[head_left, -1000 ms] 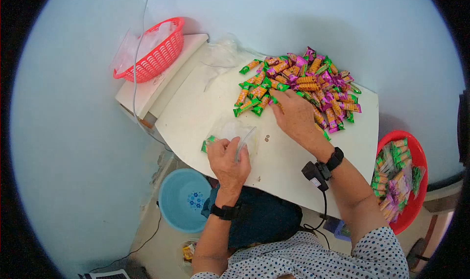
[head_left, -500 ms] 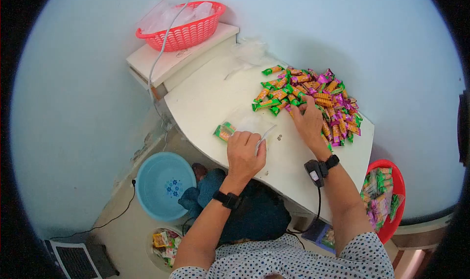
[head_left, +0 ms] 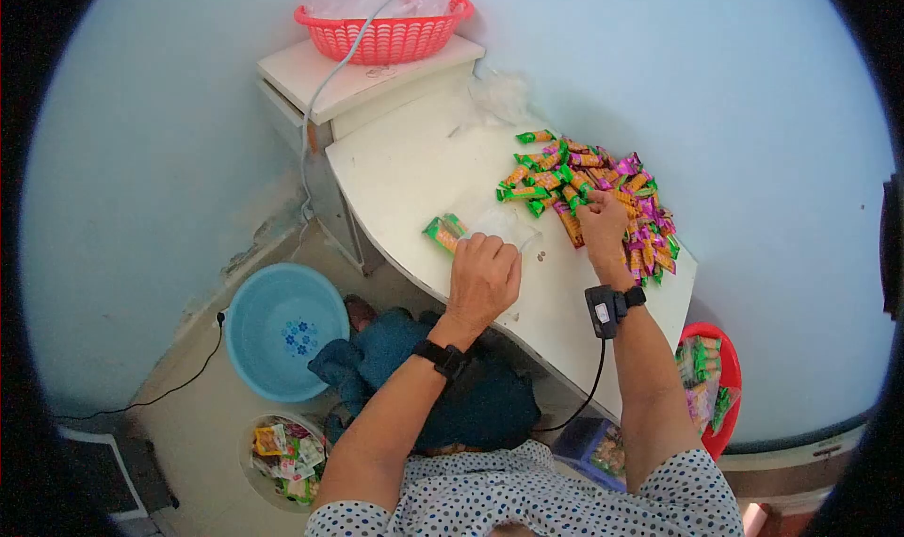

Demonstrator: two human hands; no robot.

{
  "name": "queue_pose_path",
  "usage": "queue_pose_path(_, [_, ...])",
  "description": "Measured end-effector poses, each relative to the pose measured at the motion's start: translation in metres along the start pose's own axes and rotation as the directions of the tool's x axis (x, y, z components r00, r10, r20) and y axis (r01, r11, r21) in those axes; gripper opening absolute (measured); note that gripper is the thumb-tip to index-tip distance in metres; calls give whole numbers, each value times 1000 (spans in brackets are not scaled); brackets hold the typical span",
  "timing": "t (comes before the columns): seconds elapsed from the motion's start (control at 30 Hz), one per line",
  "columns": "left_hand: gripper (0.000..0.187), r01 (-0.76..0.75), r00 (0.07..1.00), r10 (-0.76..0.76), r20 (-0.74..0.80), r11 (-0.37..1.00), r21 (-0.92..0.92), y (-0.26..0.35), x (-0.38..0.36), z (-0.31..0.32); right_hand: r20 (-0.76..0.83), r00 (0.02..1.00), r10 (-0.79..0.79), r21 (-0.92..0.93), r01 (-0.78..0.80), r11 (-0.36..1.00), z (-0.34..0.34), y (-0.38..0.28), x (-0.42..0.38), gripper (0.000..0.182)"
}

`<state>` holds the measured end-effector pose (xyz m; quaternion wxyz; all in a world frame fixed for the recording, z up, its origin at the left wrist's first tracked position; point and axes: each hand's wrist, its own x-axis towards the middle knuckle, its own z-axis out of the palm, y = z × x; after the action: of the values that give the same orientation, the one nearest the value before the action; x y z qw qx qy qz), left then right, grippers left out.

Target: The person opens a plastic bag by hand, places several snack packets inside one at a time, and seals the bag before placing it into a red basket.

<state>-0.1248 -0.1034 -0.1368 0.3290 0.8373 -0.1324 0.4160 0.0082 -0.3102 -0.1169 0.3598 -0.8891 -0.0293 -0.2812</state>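
My left hand [head_left: 483,278] is closed on a clear plastic bag [head_left: 511,226] over the near side of the table. Two green-ended snack packets [head_left: 443,234] lie just beyond its fingers, seemingly inside the bag; the thin film makes this hard to make out. On the right, a heap of small snack packets [head_left: 548,179] with green or purple ends is spread over the tabletop. My right hand [head_left: 605,231] reaches into the near edge of this heap, its thumb and fingers pinched on a green-ended packet, partly hidden.
The white table [head_left: 395,188] has a curved front edge. A red basket [head_left: 386,40] of plastic bags stands on a raised shelf at its back left. More film [head_left: 499,99] lies by the wall. A red basin [head_left: 730,377] of packed snacks, a blue basin [head_left: 282,349] and a bin [head_left: 282,452] stand lower down.
My right hand's fingers have closed at the heap's edge, where they were more spread. My left hand stays with the bag, and the view has shifted slightly.
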Motion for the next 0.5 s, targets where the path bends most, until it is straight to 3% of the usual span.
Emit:
queue_pose_path(0.2, [11, 22, 999, -23, -40, 999, -33, 3, 3, -5, 130, 991, -10, 5, 9, 1000, -67, -16, -21, 29])
queue_pose_path(0.3, [12, 25, 996, -31, -78, 997, -78, 0, 4, -2, 261, 934, 244, 213, -303, 929, -100, -35, -43, 24])
queue_pose_path(0.4, [13, 32, 996, -41, -78, 992, -123, -2, 3, 0, 439, 865, 244, 430, -441, 788, -118, -45, -65, 21])
queue_pose_path(0.5, [14, 20, 996, -31, -81, 990, -143, -3, 3, 1, 579, 768, 273, 461, -585, 667, -115, -50, -80, 20])
